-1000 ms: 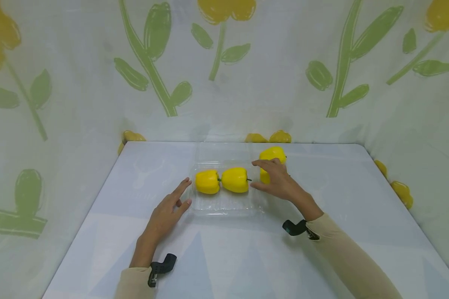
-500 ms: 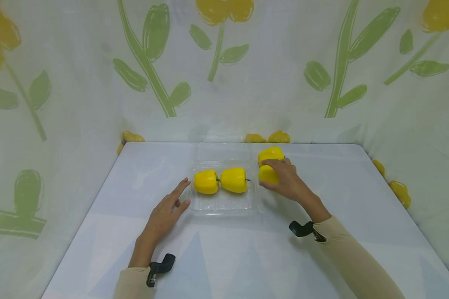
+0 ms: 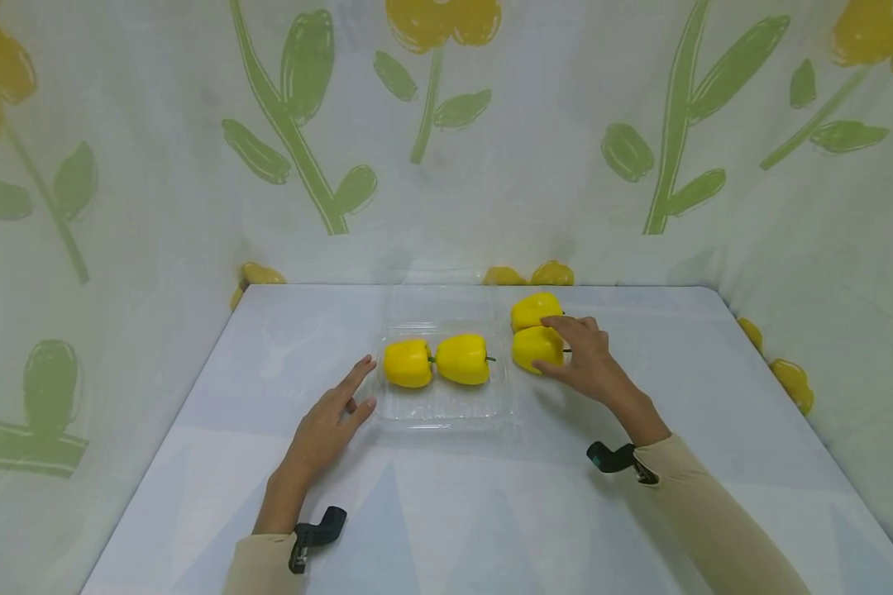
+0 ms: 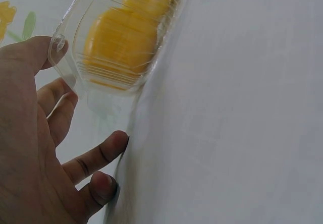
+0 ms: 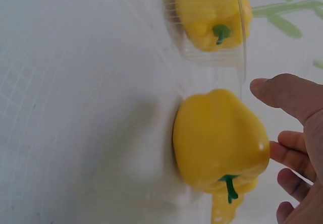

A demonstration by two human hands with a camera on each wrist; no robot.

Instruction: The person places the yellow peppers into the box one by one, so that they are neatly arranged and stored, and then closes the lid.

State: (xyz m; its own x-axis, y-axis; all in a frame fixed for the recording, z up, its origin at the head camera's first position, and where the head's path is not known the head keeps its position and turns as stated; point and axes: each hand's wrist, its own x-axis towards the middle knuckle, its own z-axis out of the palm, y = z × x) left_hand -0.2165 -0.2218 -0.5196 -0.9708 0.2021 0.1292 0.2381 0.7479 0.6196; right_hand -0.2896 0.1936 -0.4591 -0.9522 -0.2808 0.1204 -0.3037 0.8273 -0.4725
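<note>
Two yellow bell peppers, a left one [image 3: 408, 364] and a right one [image 3: 461, 360], lie in a row inside a clear plastic clamshell box [image 3: 446, 424]. At the box's left edge my left hand [image 3: 329, 426] has its fingers spread, and a fingertip overlaps the clear rim in the left wrist view. Right of the box, a near bell pepper [image 3: 530, 350] rests on its side on the table, stem to the right. Over it is my right hand [image 3: 589, 362], thumb and fingers parted around its stem end. Another bell pepper [image 3: 532, 311] lies directly behind.
The white table [image 3: 432, 512] ends at a flower-printed cloth [image 3: 521, 198] behind and at the sides. The raised clear lid [image 3: 441, 302] of the box stands toward the back. A dark wrist camera [image 3: 610, 457] sits at the right sleeve.
My right hand has moved right, away from the box and over the near loose pepper, which shows more now. My left hand has stayed at the box's left edge.
</note>
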